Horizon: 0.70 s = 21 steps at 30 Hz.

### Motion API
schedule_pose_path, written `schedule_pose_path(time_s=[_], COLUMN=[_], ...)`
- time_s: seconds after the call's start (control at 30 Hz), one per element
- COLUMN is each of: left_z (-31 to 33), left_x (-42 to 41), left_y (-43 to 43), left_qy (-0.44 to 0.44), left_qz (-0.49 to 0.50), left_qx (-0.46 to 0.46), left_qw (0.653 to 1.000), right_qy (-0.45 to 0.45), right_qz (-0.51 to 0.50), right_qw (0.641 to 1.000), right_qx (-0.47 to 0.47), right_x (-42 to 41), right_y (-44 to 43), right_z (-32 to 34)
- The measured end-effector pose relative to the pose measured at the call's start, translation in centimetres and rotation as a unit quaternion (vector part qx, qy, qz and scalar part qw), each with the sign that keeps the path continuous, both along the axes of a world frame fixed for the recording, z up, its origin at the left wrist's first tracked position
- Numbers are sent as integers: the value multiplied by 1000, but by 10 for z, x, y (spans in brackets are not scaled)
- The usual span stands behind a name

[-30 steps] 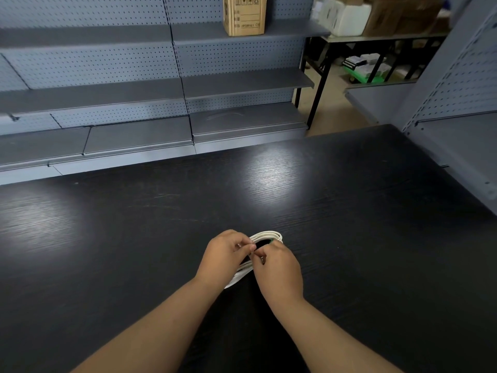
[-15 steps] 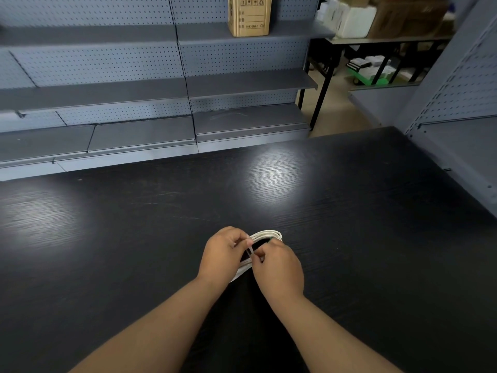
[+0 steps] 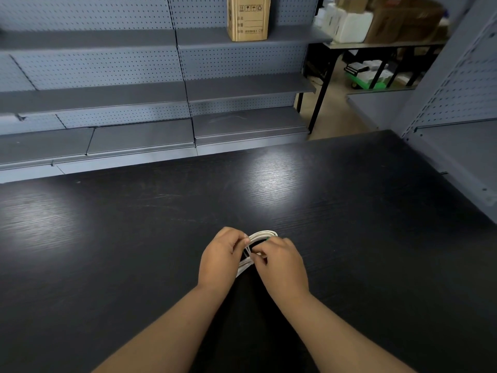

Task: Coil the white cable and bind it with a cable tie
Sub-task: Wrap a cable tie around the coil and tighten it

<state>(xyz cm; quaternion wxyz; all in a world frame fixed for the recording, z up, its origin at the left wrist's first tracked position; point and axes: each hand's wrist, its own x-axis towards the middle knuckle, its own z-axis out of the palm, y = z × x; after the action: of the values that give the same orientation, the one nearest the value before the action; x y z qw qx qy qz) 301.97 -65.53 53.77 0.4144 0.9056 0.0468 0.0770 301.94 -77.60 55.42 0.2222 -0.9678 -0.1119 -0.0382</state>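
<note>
The white cable (image 3: pixel 262 234) is wound into a small flat coil just above the black table (image 3: pixel 134 251), near its front middle. My left hand (image 3: pixel 222 258) pinches the coil's left side, fingers closed on the strands. My right hand (image 3: pixel 281 263) grips the coil from the right, thumb and fingers pressed at its middle. A tiny green bit (image 3: pixel 267 239) peeks out by my right fingers; I cannot tell whether it is the cable tie. Most of the coil is hidden behind both hands.
Grey pegboard shelving (image 3: pixel 161 98) runs along the table's far edge, with a cardboard box (image 3: pixel 248 18) on an upper shelf. Another grey shelf unit (image 3: pixel 462 146) borders the right side. A black-legged table with boxes (image 3: pixel 376 41) stands at the back right.
My hands have stayed on the coil; the fingers shifted slightly, with my right fingertips working closer to the coil's middle. The camera tilted a little.
</note>
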Motion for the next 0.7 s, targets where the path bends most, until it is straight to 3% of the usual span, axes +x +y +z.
schedule_pose_path(time_s=[0.1,0.2,0.7], left_z=[-2,-3,-3], left_x=[0,2,8], left_y=[1,3,13], left_qy=[0,5,13], left_qz=[-2,-5,-77], left_qx=[8,14,34], left_qw=[1000,1000,996], right_qy=[-93,-129,-76], right_qz=[65,115,41], right_qw=[992,981,996], right_qx=[-61,-92,-31], right_x=[4,2,-6], right_y=[-8,-10,3], right_z=[-7,-12,-22])
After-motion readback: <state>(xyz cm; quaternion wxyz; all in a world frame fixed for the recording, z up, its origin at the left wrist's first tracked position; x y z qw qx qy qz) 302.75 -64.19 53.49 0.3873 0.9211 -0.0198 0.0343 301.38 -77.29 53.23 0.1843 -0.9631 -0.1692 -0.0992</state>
